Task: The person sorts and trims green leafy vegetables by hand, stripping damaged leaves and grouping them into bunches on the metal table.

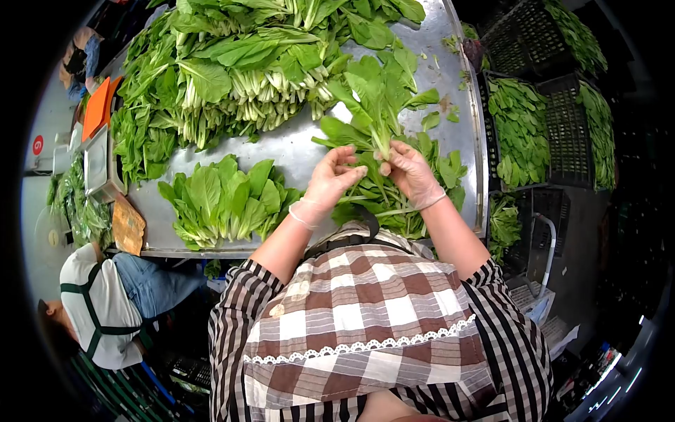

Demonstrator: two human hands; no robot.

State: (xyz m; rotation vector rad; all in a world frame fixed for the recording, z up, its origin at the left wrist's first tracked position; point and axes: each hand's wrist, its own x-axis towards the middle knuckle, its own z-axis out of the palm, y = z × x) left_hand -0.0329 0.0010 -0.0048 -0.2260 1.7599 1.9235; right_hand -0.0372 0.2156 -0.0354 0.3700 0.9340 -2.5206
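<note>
Green bunch (376,98) pinched between both hands.

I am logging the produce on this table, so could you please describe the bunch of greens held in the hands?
The bunch of greens is a leafy vegetable with broad, bright green leaves and pale stems. It stands roughly upright over the metal table, leaves fanning away from the person. The right hand pinches the stems at their base, and the left hand touches them beside it. Both hands wear thin clear gloves. More loose greens lie under it.
</note>
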